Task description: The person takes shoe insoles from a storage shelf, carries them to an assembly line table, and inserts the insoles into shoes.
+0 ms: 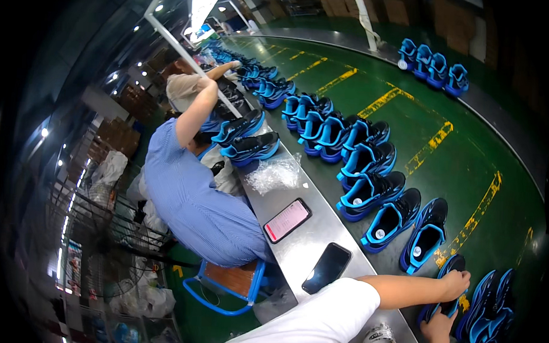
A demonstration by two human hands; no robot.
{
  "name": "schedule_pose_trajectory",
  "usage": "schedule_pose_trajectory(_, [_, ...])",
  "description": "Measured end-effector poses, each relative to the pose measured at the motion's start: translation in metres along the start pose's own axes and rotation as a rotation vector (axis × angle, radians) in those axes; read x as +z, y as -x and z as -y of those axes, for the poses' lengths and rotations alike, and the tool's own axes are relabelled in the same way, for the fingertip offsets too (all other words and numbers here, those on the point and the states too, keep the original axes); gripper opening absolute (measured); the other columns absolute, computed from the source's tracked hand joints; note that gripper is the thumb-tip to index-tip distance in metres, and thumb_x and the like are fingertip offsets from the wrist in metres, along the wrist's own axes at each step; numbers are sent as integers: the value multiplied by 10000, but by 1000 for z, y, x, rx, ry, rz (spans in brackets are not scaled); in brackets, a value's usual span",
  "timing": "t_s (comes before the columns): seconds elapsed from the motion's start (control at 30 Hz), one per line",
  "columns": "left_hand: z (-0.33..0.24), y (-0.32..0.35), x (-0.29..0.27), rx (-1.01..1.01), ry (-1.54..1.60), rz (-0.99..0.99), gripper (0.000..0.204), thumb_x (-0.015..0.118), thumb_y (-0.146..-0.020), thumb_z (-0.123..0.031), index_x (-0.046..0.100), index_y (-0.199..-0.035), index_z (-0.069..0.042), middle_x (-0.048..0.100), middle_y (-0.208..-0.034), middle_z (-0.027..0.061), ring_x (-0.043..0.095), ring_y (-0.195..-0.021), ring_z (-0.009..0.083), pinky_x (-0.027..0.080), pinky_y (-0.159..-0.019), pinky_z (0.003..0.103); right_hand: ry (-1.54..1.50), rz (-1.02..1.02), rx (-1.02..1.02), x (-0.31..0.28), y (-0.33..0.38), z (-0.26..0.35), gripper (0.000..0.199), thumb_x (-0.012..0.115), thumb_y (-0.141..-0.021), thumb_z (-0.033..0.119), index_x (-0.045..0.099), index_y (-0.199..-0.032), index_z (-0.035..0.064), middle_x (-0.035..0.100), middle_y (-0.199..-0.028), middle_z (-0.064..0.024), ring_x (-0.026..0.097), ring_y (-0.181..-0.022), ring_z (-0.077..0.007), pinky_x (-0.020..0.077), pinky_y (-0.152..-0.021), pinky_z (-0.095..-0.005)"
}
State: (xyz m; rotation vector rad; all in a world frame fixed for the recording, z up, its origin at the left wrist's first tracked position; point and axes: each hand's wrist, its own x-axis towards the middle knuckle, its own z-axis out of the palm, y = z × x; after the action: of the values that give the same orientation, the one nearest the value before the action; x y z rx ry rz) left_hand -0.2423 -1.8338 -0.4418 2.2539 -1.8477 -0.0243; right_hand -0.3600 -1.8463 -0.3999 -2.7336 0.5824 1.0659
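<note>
Resting on the heel end of a black-and-blue shoe (449, 286), the left hand (456, 283) is curled loosely over it, its fingers bent and close together. That shoe lies on the green conveyor belt (409, 122), at the near end of a long row of matching shoes (370, 193) that runs away up the belt. The right hand (438, 326) comes up from the lower edge just below the same shoe and touches its near end; whether its fingers are spread or closed on the shoe cannot be told, since the shoe hides them. Just right of the shoe, more blue shoes (490, 312) are bunched close together.

Left of the belt runs a steel bench (296, 248). On it lie a dark phone (327, 268) nearest the shoe, a phone with a lit pink screen (287, 220) farther along, and beyond that a heap of clear plastic wrap (274, 173). A person in a blue striped shirt (195, 199) sits on a blue-framed stool (228, 285) on the bench's far side from the belt, with an arm raised.
</note>
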Motion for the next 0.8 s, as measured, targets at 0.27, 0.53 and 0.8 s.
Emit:
schedule_pose_trajectory(0.27, [-27,2,15,-32,-559,128,290,445,-809,-188,632,-993,-64,376,-1225,350,504,-522,216,234,-375,302,3,-90,-26,-3,18,5,828,439,-731,431,155,-1312,-85,628,-826,-181,562,-967,-293,-82,-1012,-544])
schedule_pose_trajectory(0.53, [-23,10,-14,183,-110,-37,540,472,-767,-177,341,-1203,112,613,-742,151,604,-558,271,462,-508,403,-630,-694,-298,25,145,-8,695,627,-690,197,316,-1278,-2,425,-1224,-208,371,-1179,-340,204,-989,-524])
schedule_pose_trajectory(0.8, [-37,32,-130,-114,43,251,327,481,-755,-65,459,-1074,0,543,-1058,238,620,-752,349,492,-678,440,-515,-1546,-1134,-86,327,24,270,524,-762,63,489,-1021,130,549,-991,-118,586,-840,-277,451,-738,-379])
